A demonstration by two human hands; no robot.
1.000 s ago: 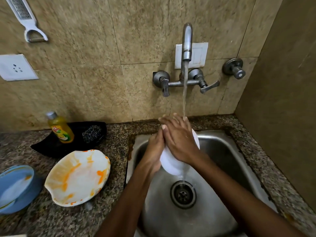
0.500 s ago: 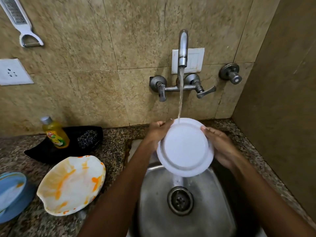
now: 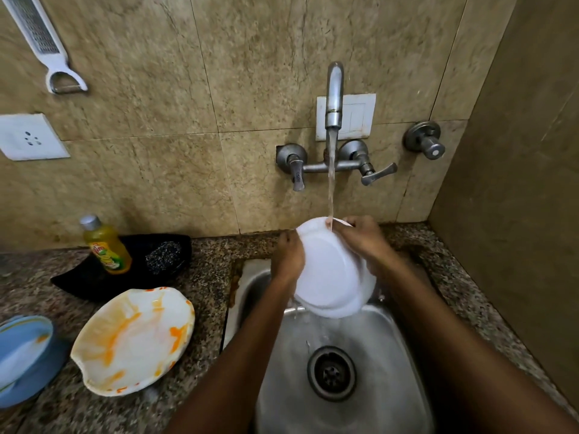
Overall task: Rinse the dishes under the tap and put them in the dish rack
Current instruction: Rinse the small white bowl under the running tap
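Head view, white plate (image 3: 332, 270) tilted under running tap (image 3: 334, 98) over steel sink (image 3: 376, 355), left hand (image 3: 289, 256) gripping its left rim, right hand (image 3: 363, 238) gripping its right rim, stained plate (image 3: 131, 339) on tabletop (image 3: 206, 264).

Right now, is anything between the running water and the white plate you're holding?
Nothing visible: the stream from the tap lands on the white plate at its top rim, beside the right hand; the left hand grips the other edge.
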